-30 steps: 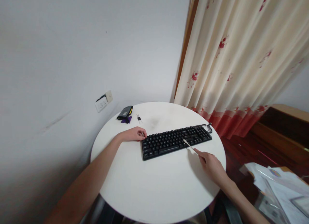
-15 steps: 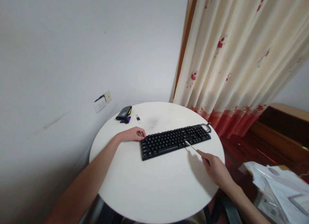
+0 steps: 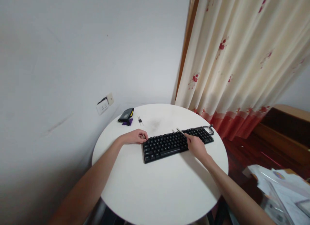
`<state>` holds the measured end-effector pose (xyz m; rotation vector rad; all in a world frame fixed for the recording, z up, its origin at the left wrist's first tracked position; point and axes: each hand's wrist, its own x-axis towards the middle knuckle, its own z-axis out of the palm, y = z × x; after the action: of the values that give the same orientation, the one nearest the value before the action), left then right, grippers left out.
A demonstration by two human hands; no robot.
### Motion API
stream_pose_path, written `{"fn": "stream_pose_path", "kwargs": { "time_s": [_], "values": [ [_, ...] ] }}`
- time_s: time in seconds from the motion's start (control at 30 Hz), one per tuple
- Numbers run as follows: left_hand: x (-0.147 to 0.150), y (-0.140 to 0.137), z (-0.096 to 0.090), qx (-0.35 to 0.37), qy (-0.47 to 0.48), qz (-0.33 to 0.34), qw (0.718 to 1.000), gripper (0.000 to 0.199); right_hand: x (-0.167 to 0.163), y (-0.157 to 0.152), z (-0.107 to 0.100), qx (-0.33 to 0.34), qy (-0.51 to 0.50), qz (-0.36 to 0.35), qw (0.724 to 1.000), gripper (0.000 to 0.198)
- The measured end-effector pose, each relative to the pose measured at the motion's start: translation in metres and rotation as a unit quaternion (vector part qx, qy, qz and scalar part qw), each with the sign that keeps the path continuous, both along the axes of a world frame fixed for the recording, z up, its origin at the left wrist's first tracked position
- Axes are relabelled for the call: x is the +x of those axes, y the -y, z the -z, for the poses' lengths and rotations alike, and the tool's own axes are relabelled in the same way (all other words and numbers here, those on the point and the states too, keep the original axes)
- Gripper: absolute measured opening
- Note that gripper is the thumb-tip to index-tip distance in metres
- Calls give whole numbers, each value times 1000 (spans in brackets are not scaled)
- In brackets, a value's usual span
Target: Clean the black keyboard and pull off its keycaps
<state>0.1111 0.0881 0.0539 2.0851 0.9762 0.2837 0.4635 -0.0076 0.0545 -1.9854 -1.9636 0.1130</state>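
Note:
A black keyboard (image 3: 167, 145) lies slightly slanted on a round white table (image 3: 155, 189). At its upper left corner, my left hand (image 3: 135, 137) has its fingers curled and pressed against the keyboard's edge. My right hand (image 3: 196, 147) is over the right half of the keys, closed around a slim pale stick (image 3: 181, 132), whose thicker tip points up and left past the back row of keys. From here I cannot tell whether the tip touches anything. The keyboard's cable (image 3: 208, 130) is bundled at its far right corner.
At the back left of the table sit a dark pouch (image 3: 126, 115), a purple item (image 3: 127, 122) and a small black-and-white object (image 3: 140, 120). A wall stands behind, with a socket (image 3: 102, 106). Curtains (image 3: 218, 73) hang to the right; papers (image 3: 278, 183) lie lower right.
My right hand has moved left and away from me, carrying the stick from the lower keys to the keyboard's back edge. My left hand stays at the corner.

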Motion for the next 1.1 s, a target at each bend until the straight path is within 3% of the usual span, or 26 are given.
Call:
{"fn": "stream_pose_path", "kwargs": {
  "time_s": [0.2, 0.83, 1.1],
  "values": [
    [1, 1, 0, -16, 4, -5, 1000, 27, -6, -2, 0, -45, 49, 15, 998, 43],
    [1, 2, -2, -10, 2, -10, 1000, 26, 31, 42, 21, -6, 61, -2, 998, 44],
    [2, 4, -5, -5, -8, -6, 1000, 27, 39, 56, 25, -26, 70, 13, 997, 45]
  ]
}}
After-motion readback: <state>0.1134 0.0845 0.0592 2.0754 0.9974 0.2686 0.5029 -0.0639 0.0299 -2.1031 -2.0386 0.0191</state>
